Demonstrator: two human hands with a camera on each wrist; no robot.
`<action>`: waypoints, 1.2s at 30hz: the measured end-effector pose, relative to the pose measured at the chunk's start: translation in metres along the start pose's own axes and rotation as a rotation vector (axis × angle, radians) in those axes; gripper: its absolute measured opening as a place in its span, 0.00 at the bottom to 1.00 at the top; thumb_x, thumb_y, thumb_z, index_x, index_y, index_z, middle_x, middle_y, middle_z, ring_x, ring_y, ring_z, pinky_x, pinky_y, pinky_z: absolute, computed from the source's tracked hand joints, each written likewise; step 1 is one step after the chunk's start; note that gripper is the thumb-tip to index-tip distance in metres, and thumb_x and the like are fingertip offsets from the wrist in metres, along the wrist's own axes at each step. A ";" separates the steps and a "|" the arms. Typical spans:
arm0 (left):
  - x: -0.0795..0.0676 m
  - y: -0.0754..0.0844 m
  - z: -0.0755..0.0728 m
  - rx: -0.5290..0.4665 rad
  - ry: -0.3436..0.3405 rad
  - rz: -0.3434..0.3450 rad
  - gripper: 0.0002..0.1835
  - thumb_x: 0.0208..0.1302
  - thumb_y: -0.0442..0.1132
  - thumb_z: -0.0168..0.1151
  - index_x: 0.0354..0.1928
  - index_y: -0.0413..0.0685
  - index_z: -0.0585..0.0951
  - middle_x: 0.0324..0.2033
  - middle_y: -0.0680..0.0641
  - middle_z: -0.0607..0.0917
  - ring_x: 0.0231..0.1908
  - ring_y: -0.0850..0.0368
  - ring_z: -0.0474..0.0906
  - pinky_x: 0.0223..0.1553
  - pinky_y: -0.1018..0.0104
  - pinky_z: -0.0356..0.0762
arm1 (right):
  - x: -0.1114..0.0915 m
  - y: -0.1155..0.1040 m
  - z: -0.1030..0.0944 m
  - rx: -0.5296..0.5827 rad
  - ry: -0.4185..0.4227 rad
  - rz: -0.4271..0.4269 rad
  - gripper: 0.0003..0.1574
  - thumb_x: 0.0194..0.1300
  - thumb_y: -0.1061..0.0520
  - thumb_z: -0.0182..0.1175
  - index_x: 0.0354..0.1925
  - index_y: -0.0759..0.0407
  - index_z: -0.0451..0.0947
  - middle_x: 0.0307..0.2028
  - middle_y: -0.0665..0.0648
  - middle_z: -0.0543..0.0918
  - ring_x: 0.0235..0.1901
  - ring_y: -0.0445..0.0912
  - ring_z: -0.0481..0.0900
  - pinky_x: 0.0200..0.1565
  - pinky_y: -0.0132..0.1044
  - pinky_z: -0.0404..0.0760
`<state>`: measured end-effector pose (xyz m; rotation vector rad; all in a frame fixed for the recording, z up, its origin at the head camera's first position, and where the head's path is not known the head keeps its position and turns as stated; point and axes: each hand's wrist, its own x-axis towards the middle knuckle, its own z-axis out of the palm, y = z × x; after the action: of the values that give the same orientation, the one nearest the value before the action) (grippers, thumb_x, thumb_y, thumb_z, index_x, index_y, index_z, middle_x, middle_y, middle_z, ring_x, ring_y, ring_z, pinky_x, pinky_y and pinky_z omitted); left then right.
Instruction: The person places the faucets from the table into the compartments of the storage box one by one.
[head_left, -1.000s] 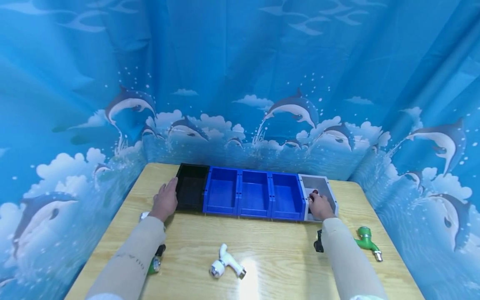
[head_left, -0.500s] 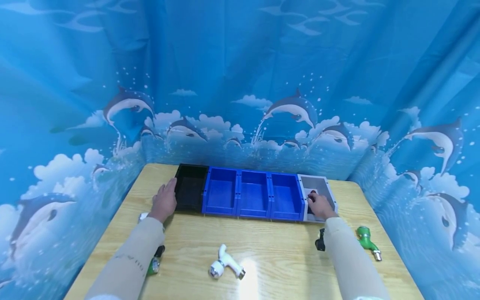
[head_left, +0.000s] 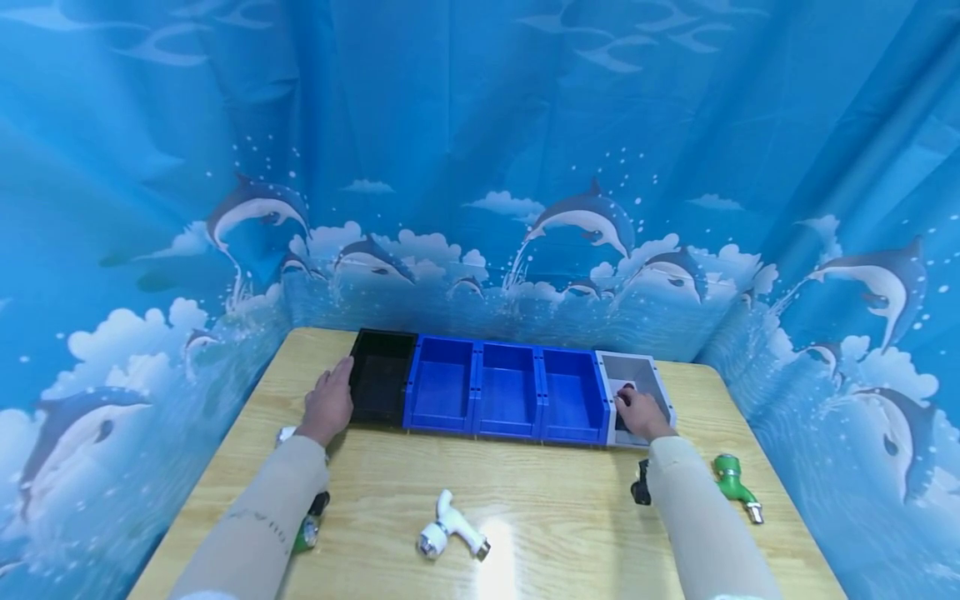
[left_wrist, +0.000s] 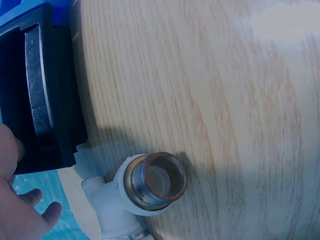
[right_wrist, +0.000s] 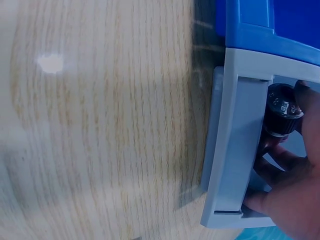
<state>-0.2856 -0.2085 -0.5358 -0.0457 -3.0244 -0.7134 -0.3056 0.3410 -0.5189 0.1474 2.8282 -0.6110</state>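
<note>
Right grip [head_left: 641,415]: curled round dark tap [right_wrist: 281,109], inside grey bin [right_wrist: 242,145]; left grip [head_left: 330,402]: relaxed, holding nothing, beside black bin [head_left: 380,379]; risk: tap snagging grey bin if lifted tilted

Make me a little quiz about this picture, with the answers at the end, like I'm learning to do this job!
1. How many blue bins are in the row?
2. Pick one. The right hand is reaching into:
a) the black bin
b) the gray bin
c) one of the blue bins
3. True or false: the left hand is holding a green tap.

Key:
1. Three.
2. b.
3. False. It is at the side of the black bin.
</note>
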 end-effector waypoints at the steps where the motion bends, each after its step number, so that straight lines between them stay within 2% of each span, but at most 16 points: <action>1: 0.000 0.000 0.001 -0.001 0.004 0.000 0.30 0.74 0.30 0.39 0.75 0.39 0.49 0.73 0.36 0.54 0.68 0.28 0.51 0.59 0.28 0.57 | 0.000 0.000 0.000 -0.001 -0.001 -0.001 0.33 0.77 0.51 0.38 0.69 0.72 0.58 0.63 0.80 0.62 0.64 0.71 0.60 0.63 0.64 0.63; 7: 0.000 -0.001 0.001 0.007 0.016 0.004 0.30 0.74 0.30 0.39 0.75 0.39 0.50 0.73 0.36 0.54 0.68 0.28 0.52 0.59 0.28 0.58 | 0.000 -0.001 0.000 -0.005 -0.007 0.009 0.33 0.78 0.50 0.37 0.70 0.72 0.57 0.64 0.80 0.61 0.65 0.71 0.59 0.64 0.63 0.62; 17: 0.001 0.000 0.001 0.008 0.007 0.006 0.30 0.74 0.29 0.40 0.75 0.39 0.48 0.74 0.36 0.52 0.69 0.29 0.50 0.60 0.27 0.56 | -0.002 -0.004 0.000 -0.010 0.002 -0.008 0.31 0.77 0.54 0.41 0.69 0.73 0.58 0.62 0.77 0.66 0.62 0.69 0.62 0.62 0.64 0.63; 25: 0.000 0.000 0.000 0.003 0.020 0.006 0.30 0.74 0.29 0.40 0.75 0.38 0.49 0.74 0.36 0.53 0.69 0.29 0.50 0.60 0.27 0.56 | -0.001 -0.003 -0.004 0.006 0.014 -0.039 0.33 0.77 0.51 0.41 0.70 0.71 0.58 0.66 0.76 0.63 0.67 0.71 0.53 0.65 0.65 0.57; 30: -0.002 0.002 -0.002 0.001 0.016 0.007 0.30 0.74 0.29 0.40 0.75 0.38 0.49 0.73 0.36 0.53 0.68 0.28 0.50 0.59 0.27 0.56 | -0.004 -0.002 -0.008 0.011 0.034 -0.065 0.33 0.76 0.52 0.44 0.69 0.72 0.58 0.62 0.77 0.66 0.64 0.69 0.60 0.63 0.64 0.62; 33: -0.004 0.004 -0.003 -0.004 0.007 0.004 0.31 0.73 0.29 0.40 0.75 0.38 0.49 0.73 0.36 0.53 0.68 0.28 0.49 0.59 0.27 0.56 | -0.006 -0.002 -0.010 0.014 0.056 -0.105 0.32 0.74 0.53 0.47 0.67 0.73 0.60 0.56 0.75 0.71 0.56 0.66 0.68 0.58 0.61 0.68; 36: -0.005 0.007 -0.005 -0.011 0.005 0.001 0.31 0.72 0.28 0.40 0.75 0.38 0.49 0.73 0.36 0.53 0.69 0.28 0.49 0.60 0.27 0.55 | -0.009 -0.001 -0.013 0.012 0.086 -0.147 0.31 0.73 0.54 0.49 0.66 0.74 0.62 0.53 0.74 0.73 0.52 0.63 0.69 0.55 0.60 0.70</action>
<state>-0.2806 -0.2046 -0.5279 -0.0454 -3.0156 -0.7288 -0.3000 0.3446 -0.5047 -0.0335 2.9383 -0.6684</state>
